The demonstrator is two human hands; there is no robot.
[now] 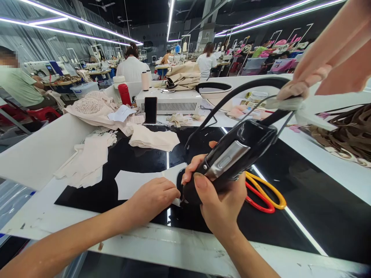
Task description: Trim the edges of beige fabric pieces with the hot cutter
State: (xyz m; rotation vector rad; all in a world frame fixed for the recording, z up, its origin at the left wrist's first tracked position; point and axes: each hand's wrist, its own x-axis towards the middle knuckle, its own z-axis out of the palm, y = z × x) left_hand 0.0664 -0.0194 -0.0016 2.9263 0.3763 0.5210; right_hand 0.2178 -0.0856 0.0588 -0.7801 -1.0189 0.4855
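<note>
My right hand (220,197) is wrapped round a black handheld electric tool (232,154) with a silver side plate, tilted so its lower tip meets the edge of a pale fabric piece (135,184). A cable runs from its upper end. My left hand (156,197) presses the right end of that fabric on the black board (292,227), its fingers closed at the edge close to the tool tip. Beside my right hand lie scissors with red and yellow handles (269,189), partly hidden.
Cream fabric stacks (153,138) and loose pieces (89,158) lie at the left and back. Behind stand a phone (150,110), a red bottle (124,94) and a white box (171,101). Brown straps (348,133) lie right. White wrapping holds the cable at upper right. Several people sit beyond.
</note>
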